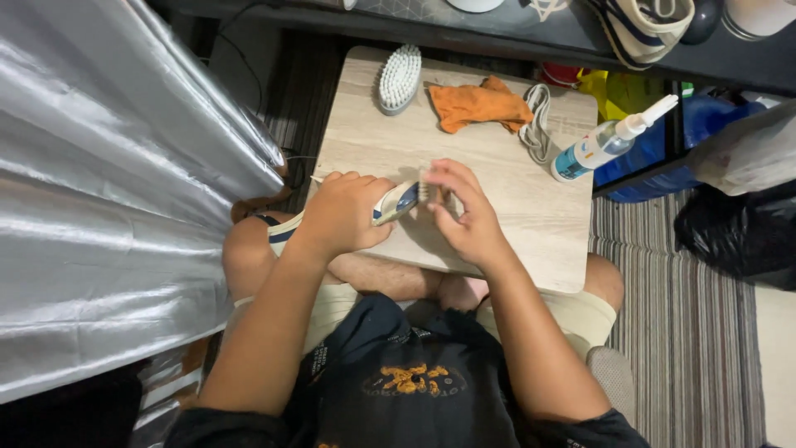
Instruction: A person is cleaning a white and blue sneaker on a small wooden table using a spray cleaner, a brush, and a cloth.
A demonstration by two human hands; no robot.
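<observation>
My left hand (344,211) grips a light-coloured shoe (396,203) with a dark blue patch, held low over the near edge of a small wooden table (514,207). My right hand (466,217) is closed on a small brush (427,187) whose bristles press against the shoe's side. Most of the shoe is hidden under my left hand. Both hands sit close together above my lap.
Farther back on the table lie a white scrubbing brush (399,77), an orange cloth (479,105), a coil of pale laces (539,123) and a spray bottle (609,141) at the right edge. A silver curtain (108,191) hangs left; black bag (734,236) and striped rug right.
</observation>
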